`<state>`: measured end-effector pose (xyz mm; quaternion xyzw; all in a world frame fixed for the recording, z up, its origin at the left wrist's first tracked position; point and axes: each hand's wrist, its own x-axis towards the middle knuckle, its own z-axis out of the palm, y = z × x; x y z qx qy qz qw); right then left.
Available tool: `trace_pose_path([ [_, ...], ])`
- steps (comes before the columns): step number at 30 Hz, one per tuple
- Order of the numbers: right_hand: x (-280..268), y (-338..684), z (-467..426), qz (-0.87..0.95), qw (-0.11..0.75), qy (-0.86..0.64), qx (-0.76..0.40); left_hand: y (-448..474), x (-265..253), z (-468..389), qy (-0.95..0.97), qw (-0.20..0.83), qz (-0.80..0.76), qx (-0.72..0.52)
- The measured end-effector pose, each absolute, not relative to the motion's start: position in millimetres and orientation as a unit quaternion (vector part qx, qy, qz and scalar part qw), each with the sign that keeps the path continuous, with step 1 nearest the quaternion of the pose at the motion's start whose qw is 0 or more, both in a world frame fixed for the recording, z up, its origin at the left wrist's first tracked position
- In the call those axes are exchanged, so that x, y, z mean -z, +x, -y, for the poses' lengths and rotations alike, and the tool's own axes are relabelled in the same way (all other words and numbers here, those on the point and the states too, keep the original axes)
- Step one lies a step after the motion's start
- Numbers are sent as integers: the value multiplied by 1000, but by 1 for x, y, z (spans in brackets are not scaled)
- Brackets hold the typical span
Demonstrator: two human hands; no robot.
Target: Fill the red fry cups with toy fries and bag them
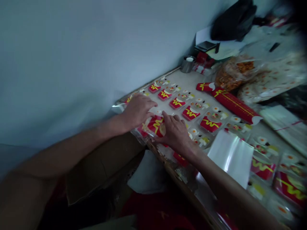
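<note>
My left hand [139,110] reaches in from the left, its curled fingers at the upper left of a clear plastic packet [154,125]. The packet shows a red piece with a yellow zigzag mark, like a small fries box. My right hand [177,131] grips its right side, thumb low and index finger raised. Both hands are at the table's near edge. Beyond them, similar clear packets [191,112] lie in rows, with red boxes and small egg-like and other food-shaped pieces. What lies under my palms is hidden, and the picture is somewhat blurred.
Folded red boxes in a long stack [237,103] lie at the right. A white plastic sheet or bag [231,153] is near my right forearm. Bags of orange pieces [236,72], a metal cup [187,65] and a black bag [233,20] stand behind. Cardboard [103,166] is below.
</note>
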<state>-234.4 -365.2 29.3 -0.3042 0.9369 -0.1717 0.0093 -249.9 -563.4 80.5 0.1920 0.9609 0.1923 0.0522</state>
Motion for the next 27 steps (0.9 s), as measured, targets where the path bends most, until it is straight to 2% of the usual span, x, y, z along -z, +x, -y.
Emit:
trace_pose_path([
  [2, -20, -247, 368, -961, 20, -222, 165, -244, -65, 549, 192, -55, -971, -134],
  [4, -13, -256, 369, -970, 41, -186, 150, -237, -39, 541, 190, -87, -972, -107],
  [9, -10, -245, 335, -975, 55, -207, 63, -239, 5, 538, 184, -58, -973, -126],
  [14, -3, -220, 297, -983, 100, -140, 56, -247, -8, 522, 140, -17, -988, -62],
  [19, 6, -213, 304, -989, 66, -118, 59, -253, -5, 502, 84, -9, -996, -6],
  [24, 4, -210, 304, -989, 63, -107, 83, -256, -4, 502, 85, -43, -995, 17],
  [27, 0, -210, 302, -988, 64, -107, 91, -267, -17, 502, 103, -14, -994, 41],
])
